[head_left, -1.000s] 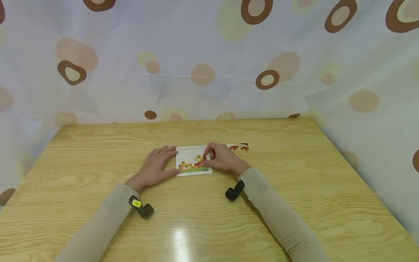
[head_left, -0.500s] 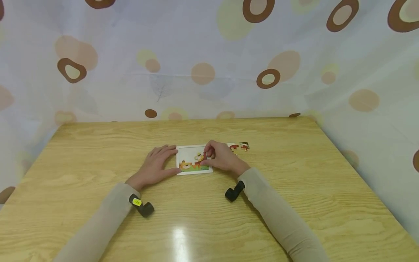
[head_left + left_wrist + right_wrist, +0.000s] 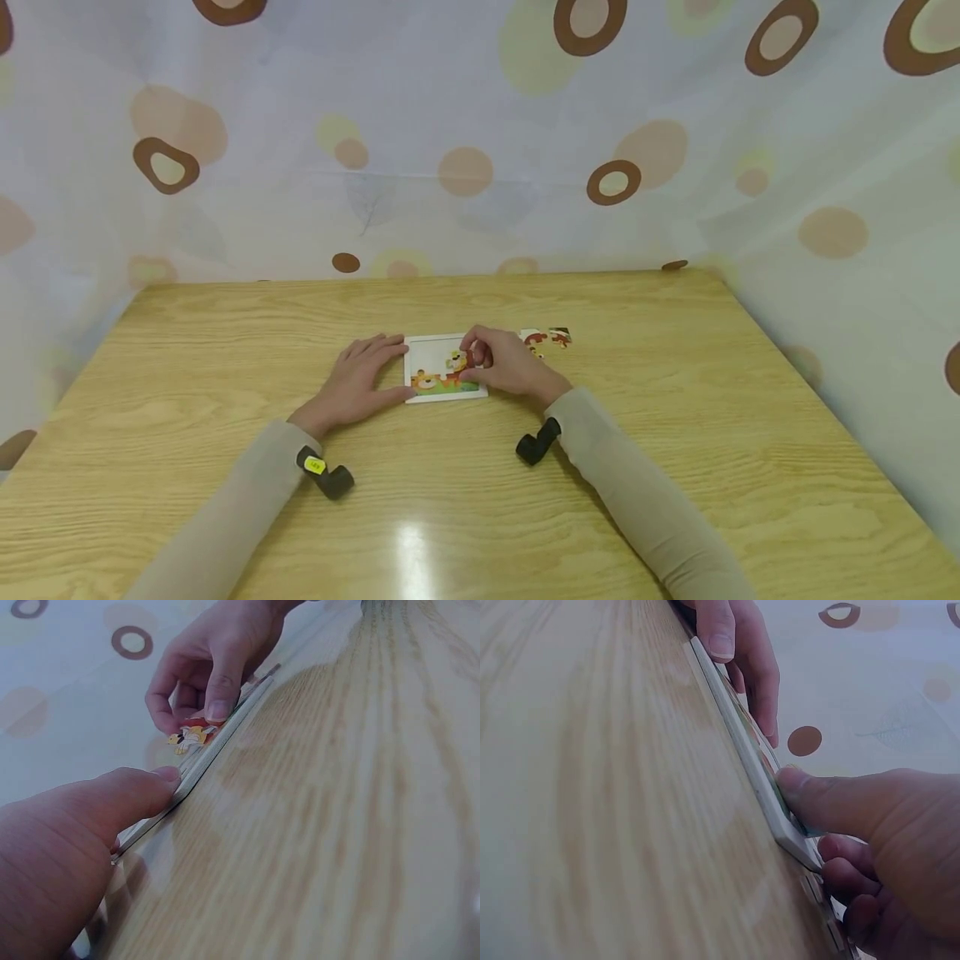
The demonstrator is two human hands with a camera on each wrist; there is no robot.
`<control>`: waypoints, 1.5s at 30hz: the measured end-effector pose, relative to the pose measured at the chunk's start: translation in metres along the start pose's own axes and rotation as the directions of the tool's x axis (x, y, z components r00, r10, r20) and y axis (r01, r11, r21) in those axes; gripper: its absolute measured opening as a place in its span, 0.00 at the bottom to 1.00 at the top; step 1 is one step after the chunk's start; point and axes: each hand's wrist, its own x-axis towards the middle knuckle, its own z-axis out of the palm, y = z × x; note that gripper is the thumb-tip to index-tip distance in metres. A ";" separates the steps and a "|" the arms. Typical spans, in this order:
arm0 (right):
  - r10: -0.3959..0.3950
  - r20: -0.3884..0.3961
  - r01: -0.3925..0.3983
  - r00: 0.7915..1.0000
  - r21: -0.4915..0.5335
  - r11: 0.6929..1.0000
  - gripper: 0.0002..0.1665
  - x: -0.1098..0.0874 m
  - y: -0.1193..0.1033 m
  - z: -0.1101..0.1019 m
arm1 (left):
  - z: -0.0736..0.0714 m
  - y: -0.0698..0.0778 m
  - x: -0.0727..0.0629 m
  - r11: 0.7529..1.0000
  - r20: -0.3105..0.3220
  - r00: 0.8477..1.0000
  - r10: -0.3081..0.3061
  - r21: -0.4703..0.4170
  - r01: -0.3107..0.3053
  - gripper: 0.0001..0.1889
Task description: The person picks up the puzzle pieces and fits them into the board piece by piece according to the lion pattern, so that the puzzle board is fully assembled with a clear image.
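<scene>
A small white puzzle tray (image 3: 444, 399) lies on the table, with joined jigsaw pieces (image 3: 429, 383) along its near side showing an orange animal face over green. My right hand (image 3: 513, 362) pinches a red and yellow puzzle piece (image 3: 192, 736) between thumb and fingers, tilted up over the tray's right part. Its thumb (image 3: 799, 784) comes down at the near rim. The left hand (image 3: 352, 385) rests at the left edge, fingers spread along the rim and thumb (image 3: 154, 787) on the near corner. The right fingers partly hide the tray's right side.
Loose puzzle pieces (image 3: 559, 337) lie on the wooden table (image 3: 465, 500) just beyond the right hand, partly covered by it. A patterned cloth (image 3: 465, 225) hangs behind the table and along its sides. Black wrist cameras (image 3: 538, 442) sit on both sleeves.
The right fingertips have shifted slightly left over the tray with the puzzle piece. The left hand and the tray stay in place.
</scene>
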 end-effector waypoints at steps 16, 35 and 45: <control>-0.038 0.004 0.038 0.999 -0.012 0.999 0.09 0.003 0.000 -0.001 | -0.001 0.000 -0.001 1.000 -0.002 1.000 -0.010 -0.016 0.010 0.36; -0.018 -0.067 0.023 0.998 0.073 0.997 0.08 0.000 0.003 -0.004 | -0.004 0.001 -0.001 1.000 0.001 1.000 -0.003 -0.013 0.003 0.36; 0.039 -0.220 -0.002 0.975 0.168 0.986 0.10 -0.016 0.020 -0.009 | -0.001 0.000 0.000 1.000 0.008 1.000 0.006 -0.010 -0.006 0.36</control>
